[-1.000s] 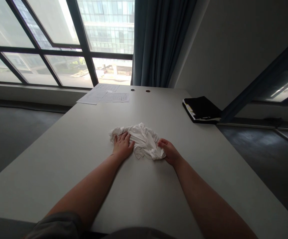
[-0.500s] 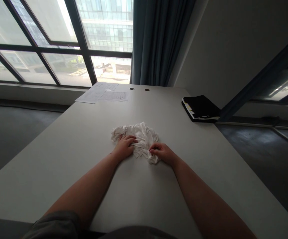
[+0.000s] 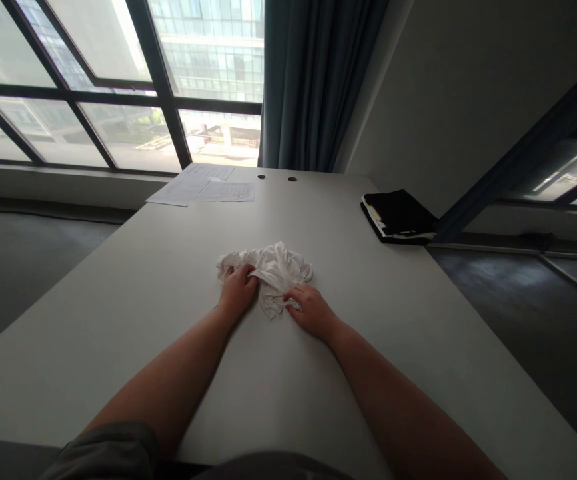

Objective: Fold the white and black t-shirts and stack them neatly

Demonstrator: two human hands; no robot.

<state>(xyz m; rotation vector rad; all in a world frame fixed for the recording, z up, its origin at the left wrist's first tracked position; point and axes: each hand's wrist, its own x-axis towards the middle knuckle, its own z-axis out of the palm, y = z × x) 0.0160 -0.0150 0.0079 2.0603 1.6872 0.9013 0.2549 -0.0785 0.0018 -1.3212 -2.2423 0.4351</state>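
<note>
A crumpled white cloth (image 3: 281, 263) lies bunched on the white table (image 3: 278, 380), in front of me. My left hand (image 3: 238, 287) grips its near left side, with the fingers curled into the folds. At the near right part, my right hand (image 3: 311, 308) has its thumb and fingers bent round an edge of the fabric. The fingertips of both hands are partly hidden in the cloth. What kind of cloth it is, I cannot tell from the bunched shape.
Printed sheets of paper (image 3: 203, 185) lie at the table's far left corner. A black folder (image 3: 399, 212) with papers in it rests by the right edge. Two round cable holes are near the far edge; beyond stand a blue curtain (image 3: 313, 87) and windows.
My right hand has moved left and pulled the near right corner of the cloth inward. My left hand has shifted slightly left, and its fingers have curled into the fabric.
</note>
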